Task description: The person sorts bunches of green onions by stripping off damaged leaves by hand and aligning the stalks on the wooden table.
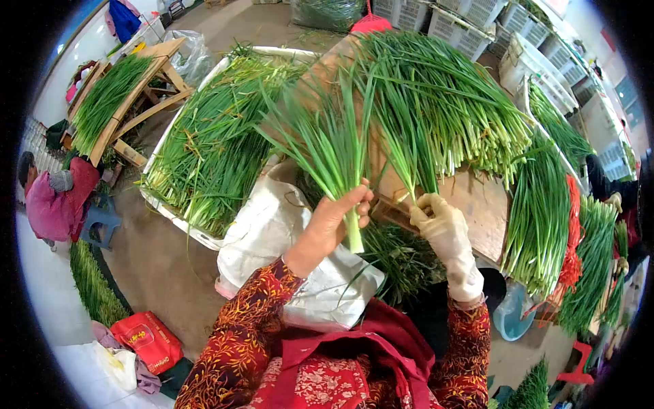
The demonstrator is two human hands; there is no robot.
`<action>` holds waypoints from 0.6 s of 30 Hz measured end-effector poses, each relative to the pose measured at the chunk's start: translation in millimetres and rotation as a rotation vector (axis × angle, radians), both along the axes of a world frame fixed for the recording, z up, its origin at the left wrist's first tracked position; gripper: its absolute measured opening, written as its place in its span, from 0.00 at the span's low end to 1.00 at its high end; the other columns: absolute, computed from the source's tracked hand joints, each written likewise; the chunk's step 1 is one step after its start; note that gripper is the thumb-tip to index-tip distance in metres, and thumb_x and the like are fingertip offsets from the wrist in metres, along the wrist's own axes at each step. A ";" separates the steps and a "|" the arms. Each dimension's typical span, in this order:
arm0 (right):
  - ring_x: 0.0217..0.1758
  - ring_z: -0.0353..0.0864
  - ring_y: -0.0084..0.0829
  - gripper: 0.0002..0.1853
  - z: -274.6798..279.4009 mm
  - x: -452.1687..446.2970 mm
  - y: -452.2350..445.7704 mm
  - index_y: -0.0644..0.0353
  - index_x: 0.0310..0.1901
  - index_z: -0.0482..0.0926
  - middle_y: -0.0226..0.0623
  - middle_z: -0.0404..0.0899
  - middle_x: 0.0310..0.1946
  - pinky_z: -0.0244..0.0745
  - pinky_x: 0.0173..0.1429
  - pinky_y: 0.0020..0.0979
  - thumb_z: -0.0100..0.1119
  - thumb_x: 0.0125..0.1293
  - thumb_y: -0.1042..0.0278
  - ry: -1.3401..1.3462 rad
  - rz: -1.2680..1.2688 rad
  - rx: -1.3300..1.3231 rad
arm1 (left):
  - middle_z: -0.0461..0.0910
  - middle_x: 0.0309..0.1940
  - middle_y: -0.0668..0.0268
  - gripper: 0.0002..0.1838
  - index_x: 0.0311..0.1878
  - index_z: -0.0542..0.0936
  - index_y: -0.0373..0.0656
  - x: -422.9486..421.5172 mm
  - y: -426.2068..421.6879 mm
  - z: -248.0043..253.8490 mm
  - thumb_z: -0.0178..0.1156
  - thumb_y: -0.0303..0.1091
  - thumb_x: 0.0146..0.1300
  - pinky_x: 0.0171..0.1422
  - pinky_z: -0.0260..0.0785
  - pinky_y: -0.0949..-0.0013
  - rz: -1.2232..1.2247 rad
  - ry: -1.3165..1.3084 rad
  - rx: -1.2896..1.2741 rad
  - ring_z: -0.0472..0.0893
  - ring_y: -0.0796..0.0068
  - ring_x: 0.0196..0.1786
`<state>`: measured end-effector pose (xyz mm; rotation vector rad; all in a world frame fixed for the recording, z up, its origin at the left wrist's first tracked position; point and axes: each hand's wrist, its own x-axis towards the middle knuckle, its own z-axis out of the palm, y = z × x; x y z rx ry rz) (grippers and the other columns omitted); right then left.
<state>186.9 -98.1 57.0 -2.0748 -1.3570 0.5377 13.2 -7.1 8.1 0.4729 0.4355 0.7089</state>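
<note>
My bare left hand (328, 221) is closed round a bunch of garlic chives (334, 160). Their pale cut ends stick out below the fist and the green leaves fan upward. My right hand (446, 242), in a whitish glove, pinches a few chive stalks (407, 160) by their lower ends, just right of the bunch. Beyond it, a thick pile of chives (449, 102) lies on a slanted wooden board (477, 208), stem ends toward me. A white sack (259, 221) covers part of my lap, and dark green leaves (402, 262) lie below my hands.
To the left stands a white crate (178, 228) heaped with loose chives. More chives (541, 218) lie at right beside red ties (572, 235). A blue basin (512, 313) sits on the floor. Another person (61, 198) sits far left near a wooden stand (139, 102); a co-worker's gloved hand (614, 201) shows far right.
</note>
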 end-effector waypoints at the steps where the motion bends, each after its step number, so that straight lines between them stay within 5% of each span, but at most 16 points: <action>1: 0.20 0.72 0.22 0.09 7.1 -1.5 -1.2 0.60 0.32 0.75 0.33 0.75 0.18 0.65 0.25 0.25 0.58 0.58 0.63 0.407 -0.036 -0.037 | 0.75 0.34 0.68 0.16 0.46 0.70 0.40 3.7 -1.7 7.3 0.61 0.32 0.57 0.28 0.67 0.76 0.017 0.051 0.011 0.70 0.82 0.28; 2: 0.21 0.64 0.13 0.08 11.0 -4.8 -3.3 0.61 0.33 0.76 0.26 0.74 0.20 0.60 0.25 0.18 0.55 0.60 0.66 0.652 -0.052 -0.036 | 0.75 0.35 0.67 0.15 0.45 0.71 0.40 8.0 -2.6 9.6 0.61 0.31 0.57 0.28 0.67 0.76 0.013 0.038 0.035 0.71 0.82 0.29; 5: 0.22 0.63 0.12 0.08 6.0 -14.6 -5.3 0.61 0.34 0.76 0.23 0.73 0.21 0.57 0.26 0.15 0.55 0.61 0.66 0.705 0.004 0.042 | 0.75 0.35 0.68 0.12 0.42 0.72 0.40 20.8 -6.8 19.3 0.61 0.32 0.57 0.28 0.69 0.76 0.008 0.088 0.088 0.73 0.83 0.29; 13: 0.27 0.68 0.16 0.12 2.9 -26.7 6.3 0.63 0.37 0.73 0.26 0.73 0.23 0.63 0.32 0.18 0.58 0.61 0.62 0.799 0.055 0.174 | 0.73 0.28 0.73 0.13 0.42 0.73 0.41 24.5 -7.0 17.3 0.62 0.33 0.56 0.29 0.69 0.77 -0.034 0.210 0.196 0.73 0.82 0.27; 18: 0.27 0.72 0.17 0.07 -2.3 -25.5 31.8 0.63 0.39 0.72 0.29 0.74 0.28 0.70 0.35 0.18 0.55 0.63 0.69 0.833 -0.027 0.262 | 0.75 0.29 0.72 0.11 0.41 0.74 0.41 22.6 -4.2 12.2 0.62 0.32 0.56 0.29 0.68 0.77 -0.022 0.198 0.231 0.75 0.81 0.28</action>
